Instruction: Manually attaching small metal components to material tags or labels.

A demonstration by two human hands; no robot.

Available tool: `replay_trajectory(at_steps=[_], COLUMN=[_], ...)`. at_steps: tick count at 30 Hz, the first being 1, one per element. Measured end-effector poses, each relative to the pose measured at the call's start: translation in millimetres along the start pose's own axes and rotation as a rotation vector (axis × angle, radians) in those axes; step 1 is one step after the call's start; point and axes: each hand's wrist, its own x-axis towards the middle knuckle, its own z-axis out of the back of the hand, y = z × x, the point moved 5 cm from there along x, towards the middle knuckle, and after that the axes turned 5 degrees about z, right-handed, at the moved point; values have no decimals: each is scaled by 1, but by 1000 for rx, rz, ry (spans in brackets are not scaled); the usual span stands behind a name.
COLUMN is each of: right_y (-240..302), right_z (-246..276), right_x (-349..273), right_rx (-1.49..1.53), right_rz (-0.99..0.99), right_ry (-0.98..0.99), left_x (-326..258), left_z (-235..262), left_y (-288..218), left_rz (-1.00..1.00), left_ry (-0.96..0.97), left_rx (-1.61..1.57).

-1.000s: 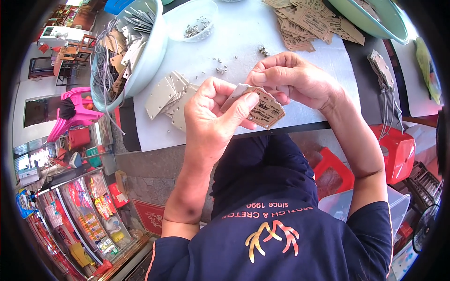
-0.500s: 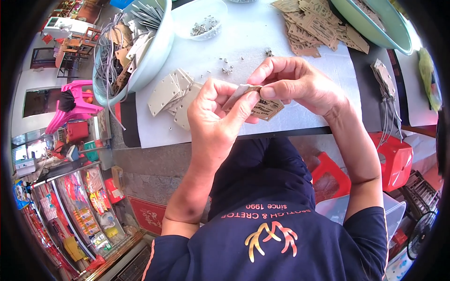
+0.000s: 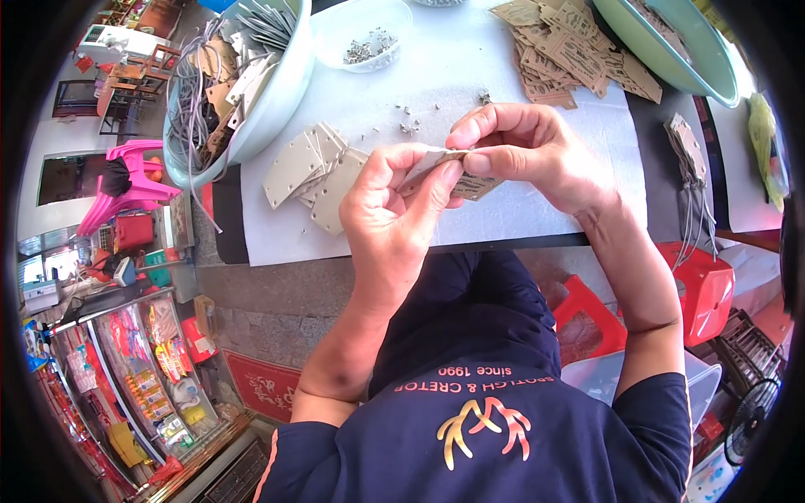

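In the head view, a small brown cardboard tag [image 3: 470, 186] sits just above the middle of the frame, held between both hands over the front edge of the white tabletop [image 3: 520, 75]. The left hand [image 3: 390, 214] comes up from below and is mostly closed, its thumb and fingertips pinching the left end of the tag and a pale strip at its top. The right hand [image 3: 524, 155] meets it from the right, also nearly closed, with thumb and forefinger pressed on the tag's upper edge; the fingertips of the two hands touch or nearly touch.

Just left of the hands, a fan of grey-beige flat cards [image 3: 314, 168] lies on the tabletop. Tiny metal pieces [image 3: 411, 126] are scattered just above the hands. In the upper left, a pale green bowl [image 3: 277, 92] holds more cards and grey cords. Beside it at the top, a clear shallow dish [image 3: 360, 33] holds small metal parts. A heap of brown printed tags [image 3: 570, 54] lies at the upper right, next to a second green bowl [image 3: 679, 50]. At the right edge, a bundle of tags with cords [image 3: 692, 159] rests on a dark surface.

Along the lower left, colourful packets [image 3: 126, 360] hang in rows, mostly red and yellow. A pink plastic chair [image 3: 126, 180] stands at the left, and a red stool [image 3: 700, 285] at the right.
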Motion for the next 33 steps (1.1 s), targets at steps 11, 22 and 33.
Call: replay_trajectory(at_steps=[11, 22, 33], right_y=[8, 10, 22], right_z=[-1, -10, -13], right_x=[-1, -1, 0], right_rx=[-111, -103, -417], right_rz=[8, 65, 254], right_ry=[36, 134, 235], left_x=[-6, -15, -19], left_z=[3, 3, 4], left_y=[3, -8, -18], left_rz=[-184, -533, -655], left_ry=[47, 39, 81], left_rx=[113, 506, 551])
